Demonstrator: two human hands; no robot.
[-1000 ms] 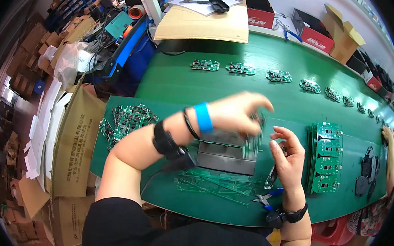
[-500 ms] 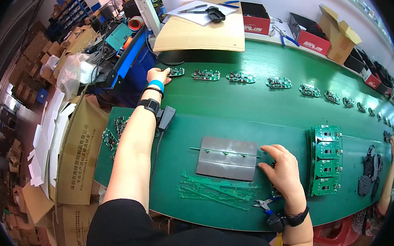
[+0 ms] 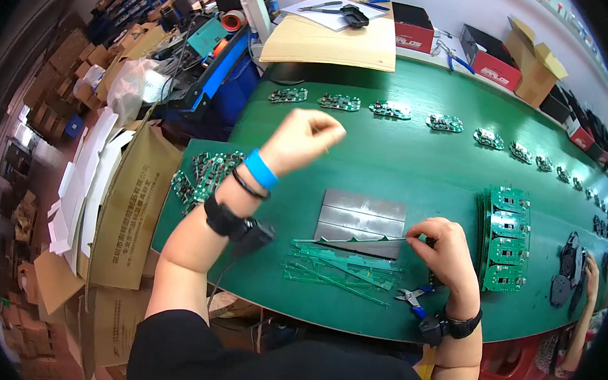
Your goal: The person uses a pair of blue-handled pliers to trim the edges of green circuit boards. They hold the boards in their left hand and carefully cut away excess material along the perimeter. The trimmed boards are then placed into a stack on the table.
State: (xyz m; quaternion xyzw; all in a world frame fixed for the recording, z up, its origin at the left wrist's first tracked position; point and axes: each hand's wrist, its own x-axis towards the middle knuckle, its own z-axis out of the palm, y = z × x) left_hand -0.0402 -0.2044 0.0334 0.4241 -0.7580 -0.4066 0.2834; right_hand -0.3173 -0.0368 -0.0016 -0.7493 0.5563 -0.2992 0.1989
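My right hand (image 3: 447, 253) pinches one end of a thin green circuit-board strip (image 3: 353, 242) with small pointed tabs. That strip slants over the lower edge of a grey rectangular plate (image 3: 363, 212), just above a heap of similar green strips (image 3: 340, 275). Over the table, short of the back row, my left hand (image 3: 303, 141) has its fingers curled together, with nothing visible in them. The leftmost small circuit board (image 3: 288, 96) lies in that row, apart from the hand. Beside my right wrist lie blue-handled cutters (image 3: 413, 296).
A stack of green circuit-board panels (image 3: 507, 238) stands on the right. Loose boards (image 3: 209, 175) are piled left of my left forearm. Behind are a wooden board (image 3: 329, 45) and red boxes (image 3: 489, 65). Another person's hand (image 3: 591, 275) is near dark plastic parts (image 3: 565, 271).
My left hand has left the leftmost board and come right and nearer. My right hand has closed on the strip, which has moved from the plate's middle to its near edge.
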